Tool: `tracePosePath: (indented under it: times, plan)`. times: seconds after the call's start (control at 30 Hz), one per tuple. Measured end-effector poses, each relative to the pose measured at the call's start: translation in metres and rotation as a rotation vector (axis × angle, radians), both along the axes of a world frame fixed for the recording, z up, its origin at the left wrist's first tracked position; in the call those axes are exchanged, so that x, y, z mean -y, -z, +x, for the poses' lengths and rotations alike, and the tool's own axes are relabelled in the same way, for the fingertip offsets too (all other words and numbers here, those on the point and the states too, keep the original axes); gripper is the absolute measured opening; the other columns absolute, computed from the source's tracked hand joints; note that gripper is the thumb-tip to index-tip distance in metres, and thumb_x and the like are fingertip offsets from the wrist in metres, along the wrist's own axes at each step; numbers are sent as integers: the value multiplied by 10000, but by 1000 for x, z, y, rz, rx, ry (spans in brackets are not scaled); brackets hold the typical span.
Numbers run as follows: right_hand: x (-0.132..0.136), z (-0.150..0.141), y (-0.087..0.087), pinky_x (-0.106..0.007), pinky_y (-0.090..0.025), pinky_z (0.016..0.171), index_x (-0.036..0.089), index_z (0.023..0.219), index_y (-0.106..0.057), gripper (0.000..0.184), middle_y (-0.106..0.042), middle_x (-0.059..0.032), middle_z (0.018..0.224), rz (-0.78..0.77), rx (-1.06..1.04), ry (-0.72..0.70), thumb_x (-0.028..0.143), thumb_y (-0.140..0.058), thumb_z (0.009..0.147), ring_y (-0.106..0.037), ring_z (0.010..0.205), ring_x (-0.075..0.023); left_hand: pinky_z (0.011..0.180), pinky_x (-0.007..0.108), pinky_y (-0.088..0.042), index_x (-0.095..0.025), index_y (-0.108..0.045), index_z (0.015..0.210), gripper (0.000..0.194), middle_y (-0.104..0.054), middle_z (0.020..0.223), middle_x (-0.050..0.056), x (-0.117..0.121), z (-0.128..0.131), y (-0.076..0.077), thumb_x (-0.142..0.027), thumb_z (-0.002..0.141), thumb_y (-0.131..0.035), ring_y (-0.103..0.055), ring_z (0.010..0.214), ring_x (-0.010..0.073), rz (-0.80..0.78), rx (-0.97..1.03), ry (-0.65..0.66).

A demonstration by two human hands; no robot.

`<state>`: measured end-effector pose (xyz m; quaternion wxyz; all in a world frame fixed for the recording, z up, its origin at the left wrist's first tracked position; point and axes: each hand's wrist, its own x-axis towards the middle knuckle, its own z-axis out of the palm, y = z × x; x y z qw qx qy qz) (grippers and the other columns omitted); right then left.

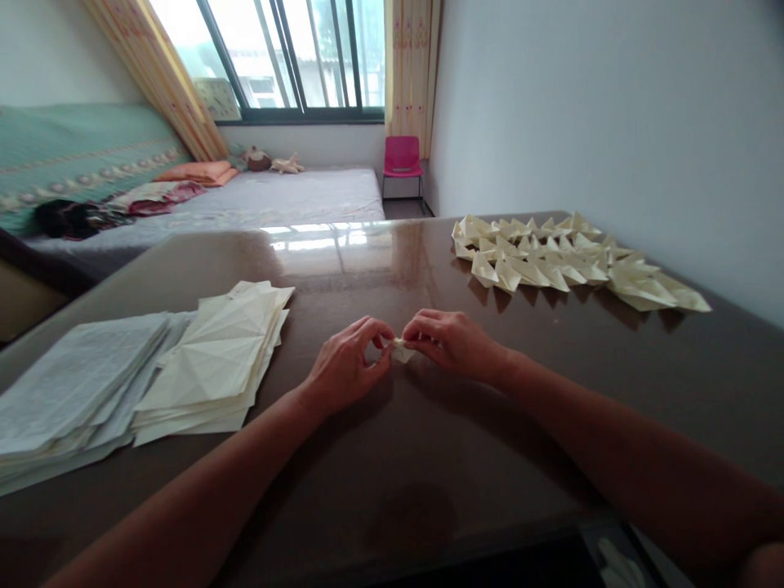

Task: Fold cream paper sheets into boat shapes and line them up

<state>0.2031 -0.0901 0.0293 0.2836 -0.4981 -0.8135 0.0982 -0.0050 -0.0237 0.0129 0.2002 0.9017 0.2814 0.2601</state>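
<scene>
Forearms (618, 445) lead to left hand (344, 363) and right hand (456, 343), both pinching folded paper (402, 354) between them.

Glossy dark brown on that table (367, 457), cream on the folded papers (539, 257); the chair (403, 157) is bright pink, the window frame (300, 114) dark green, and the curtain (412, 73) pale orange-yellow with little pinkish motifs in rows down it

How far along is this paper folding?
Done, it seems: rows of folded paper shapes at the table's far right. In hand: a small folded piece between the left hand and right hand. Apparently left: the creased cream sheets stacked on the left. I can't tell how many.
</scene>
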Motion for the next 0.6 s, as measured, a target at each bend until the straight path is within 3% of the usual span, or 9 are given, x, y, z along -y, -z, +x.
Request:
tracePosePath:
  times: [0.33,0.6]
  plan:
    - [5,-6,-6,-227,-366,668,196,951,-594,135,-617,-30,890,1,86,-58,307,-540,898,-554,744,-127,641,220,-432,-223,-546,932,196,-579,944,-2,4,1,-1,-155,750,-527,-520,706,115,21,-67,106]
    - [1,2,-7,-218,-371,660,174,873,-582,70,-622,-24,845,-75,11,-95,220,-529,875,-532,702,-111,583,198,-428,-202,-576,894,86,-585,896,3,-2,0,0,-206,829,-519,-509,658,91,21,-2,84]
